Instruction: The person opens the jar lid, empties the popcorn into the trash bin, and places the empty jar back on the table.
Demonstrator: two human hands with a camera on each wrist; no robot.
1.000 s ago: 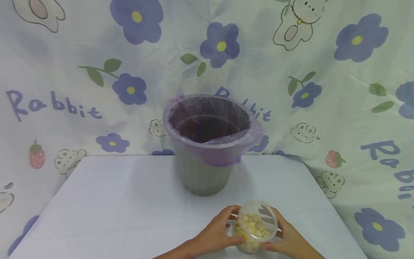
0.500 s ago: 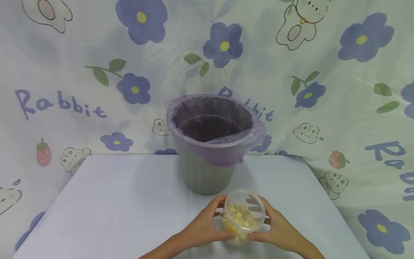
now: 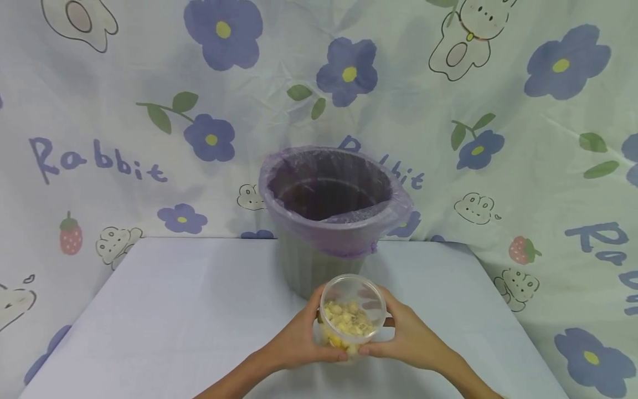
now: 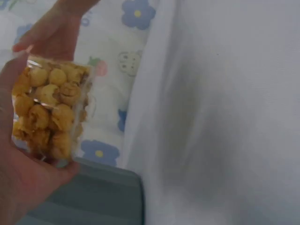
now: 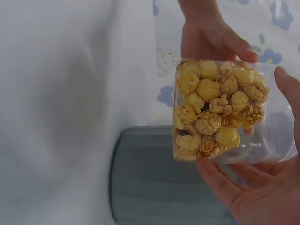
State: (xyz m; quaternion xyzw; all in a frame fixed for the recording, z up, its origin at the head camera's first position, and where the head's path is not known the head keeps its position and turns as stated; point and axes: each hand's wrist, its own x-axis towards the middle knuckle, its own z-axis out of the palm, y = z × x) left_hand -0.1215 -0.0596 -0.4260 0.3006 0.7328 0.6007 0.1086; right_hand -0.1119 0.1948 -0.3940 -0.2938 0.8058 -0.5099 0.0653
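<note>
A clear round plastic tub is partly filled with yellow-brown popcorn. My left hand grips its left side, thumb across the near face. From the other side my right hand holds it the same way, the two thumbs almost meeting. In the head view the tub is in front of the bin's lower part, its round top tipped towards me. The right wrist view shows the popcorn close up through the wall, heaped at the base end with a bare stretch near the rim.
A grey bin lined with a purple plastic bag stands just beyond the hands, its mouth uncovered. It rests on a white-covered table. A flower-and-rabbit printed cloth hangs behind and along the sides.
Both hands have carried the tub left and up in the head view, closer to the bin. The grip looks the same, and the bin stands where it was.
</note>
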